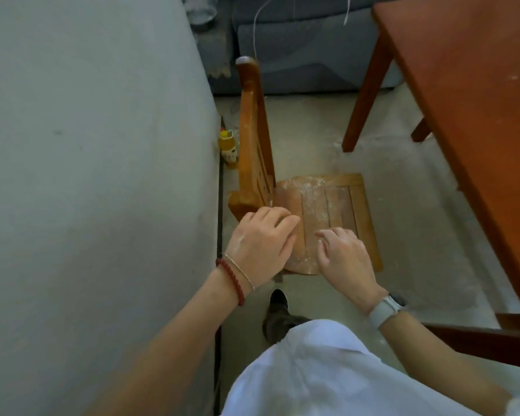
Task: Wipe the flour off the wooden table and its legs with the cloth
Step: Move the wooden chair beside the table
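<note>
A reddish-brown cloth [309,205], dusted with flour, lies over the left part of a low wooden chair seat [362,211]. My left hand [261,241] is on the cloth's left side, its bent fingers closing on the fabric. My right hand [342,253] hovers over the cloth's near right part with loosely curled fingers that hold nothing. The red-brown wooden table [475,115] fills the right side, with a few white flour specks on its top. One table leg [367,97] stands on the floury floor beyond the chair.
The chair's backrest [252,130] rises on the left beside a grey wall [87,175]. A yellow bottle [227,145] stands on the floor by the wall. A blue-grey sofa [297,49] is at the back. My foot [278,313] is on the floor under the chair's front.
</note>
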{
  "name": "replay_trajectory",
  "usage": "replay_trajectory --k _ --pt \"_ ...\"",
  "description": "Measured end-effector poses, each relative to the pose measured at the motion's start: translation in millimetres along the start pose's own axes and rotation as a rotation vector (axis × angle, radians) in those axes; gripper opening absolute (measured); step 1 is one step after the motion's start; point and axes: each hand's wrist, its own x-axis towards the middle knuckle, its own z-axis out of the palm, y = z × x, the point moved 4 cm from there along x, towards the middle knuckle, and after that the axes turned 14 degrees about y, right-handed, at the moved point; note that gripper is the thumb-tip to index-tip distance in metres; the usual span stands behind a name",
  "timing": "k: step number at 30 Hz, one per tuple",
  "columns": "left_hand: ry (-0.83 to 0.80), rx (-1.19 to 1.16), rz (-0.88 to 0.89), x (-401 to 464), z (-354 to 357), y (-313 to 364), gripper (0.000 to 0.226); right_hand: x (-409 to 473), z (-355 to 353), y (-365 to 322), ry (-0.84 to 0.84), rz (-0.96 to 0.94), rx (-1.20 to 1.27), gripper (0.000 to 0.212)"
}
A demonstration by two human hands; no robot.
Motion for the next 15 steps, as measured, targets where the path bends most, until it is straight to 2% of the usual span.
replay_trajectory --k 3,5,8,12,15 --pt "-0.118 0.072 0.205 63.3 -13.7 0.8 0.036 36.0 -0.4 -2.0 0.07 0.106 -0.036 0.027" --pt "-0.209 0.139 0.35 93.5 -12.8 3.8 0.034 51.5 -3.6 0.4 0.119 0.182 -0.069 0.031" --pt "-0.261 0.115 0.493 132.3 -10.5 4.3 0.033 63.9 -10.0 4.5 0.143 0.306 -0.112 0.024" --pt "-0.501 0.138 0.676 170.9 27.0 -13.6 0.036 71.0 -15.8 6.6 0.154 0.51 -0.123 0.025" --pt "-0.614 0.136 0.818 188.5 52.7 -24.6 0.038 72.6 -12.0 4.0 0.199 0.658 -0.163 0.027"
